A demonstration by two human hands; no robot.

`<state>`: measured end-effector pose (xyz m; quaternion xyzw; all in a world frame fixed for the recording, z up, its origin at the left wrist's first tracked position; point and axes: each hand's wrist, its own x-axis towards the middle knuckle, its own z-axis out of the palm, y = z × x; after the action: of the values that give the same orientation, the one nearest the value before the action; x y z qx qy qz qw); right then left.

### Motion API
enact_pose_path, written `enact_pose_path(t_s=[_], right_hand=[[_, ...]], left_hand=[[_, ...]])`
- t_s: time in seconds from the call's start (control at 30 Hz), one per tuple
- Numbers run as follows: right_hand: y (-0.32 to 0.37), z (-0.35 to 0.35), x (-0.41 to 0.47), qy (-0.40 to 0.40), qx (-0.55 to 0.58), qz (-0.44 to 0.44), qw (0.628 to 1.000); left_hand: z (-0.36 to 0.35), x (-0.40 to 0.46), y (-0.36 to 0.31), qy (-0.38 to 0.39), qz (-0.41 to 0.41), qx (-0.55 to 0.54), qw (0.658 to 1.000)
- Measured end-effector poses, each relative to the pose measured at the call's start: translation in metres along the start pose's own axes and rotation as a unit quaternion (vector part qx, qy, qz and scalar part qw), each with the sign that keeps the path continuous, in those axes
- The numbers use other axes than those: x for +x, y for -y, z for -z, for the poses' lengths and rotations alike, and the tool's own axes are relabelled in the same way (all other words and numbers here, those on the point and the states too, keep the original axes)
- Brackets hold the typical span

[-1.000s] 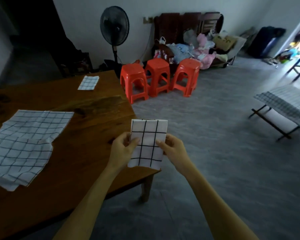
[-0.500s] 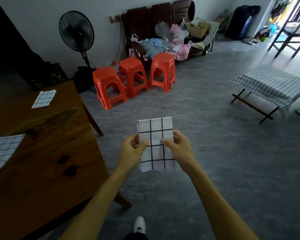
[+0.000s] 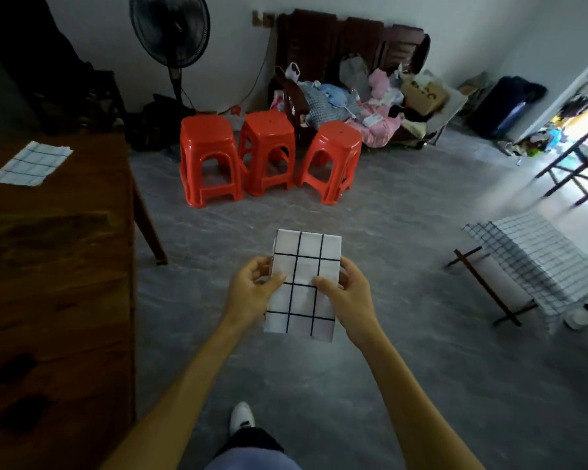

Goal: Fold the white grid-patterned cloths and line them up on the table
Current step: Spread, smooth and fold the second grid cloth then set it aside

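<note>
Open grey floor [image 3: 370, 385] is seen around and below both hands. To the left, passage is bounded by the wooden table [image 3: 58, 300], whose top is bare except for one folded grid cloth [image 3: 31, 163] at the far end. Ahead, three red plastic stools [image 3: 269, 157] block the way; to the right, a cloth-draped rack [image 3: 537, 266].

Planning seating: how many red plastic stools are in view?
3, side by side on the floor before the cluttered bench: left red plastic stool, middle, right. None seem hidden.
</note>
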<state>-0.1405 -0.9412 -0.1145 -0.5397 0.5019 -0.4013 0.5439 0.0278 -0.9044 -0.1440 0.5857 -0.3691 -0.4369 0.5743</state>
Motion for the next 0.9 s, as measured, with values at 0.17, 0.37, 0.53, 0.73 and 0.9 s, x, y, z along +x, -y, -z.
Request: enact_pose_path(t_s=[0.17,0.37,0.53,0.73,0.9], right_hand=[[0.029,-0.024,0.099,0.034,-0.030,0.012,0.999],[0.032,-0.058,0.199,0.092,-0.020,0.005,0.996],[0.022,-0.084,0.296,0.141,-0.017,0.006,0.990],[0.022,-0.115,0.437,0.209,0.012,0.004,0.978],[0.063,-0.141,0.538,0.296,0.030,-0.004,0.955]], left_hand=[[0.006,0.091,-0.017,-0.040,0.001,0.002,0.999],[0.023,0.175,-0.026,-0.112,-0.011,0.011,0.994],[0.026,0.251,-0.023,-0.146,0.018,0.019,0.989],[0.026,0.367,-0.036,-0.234,0.042,0.065,0.969],[0.027,0.449,-0.079,-0.301,0.027,0.082,0.950]])
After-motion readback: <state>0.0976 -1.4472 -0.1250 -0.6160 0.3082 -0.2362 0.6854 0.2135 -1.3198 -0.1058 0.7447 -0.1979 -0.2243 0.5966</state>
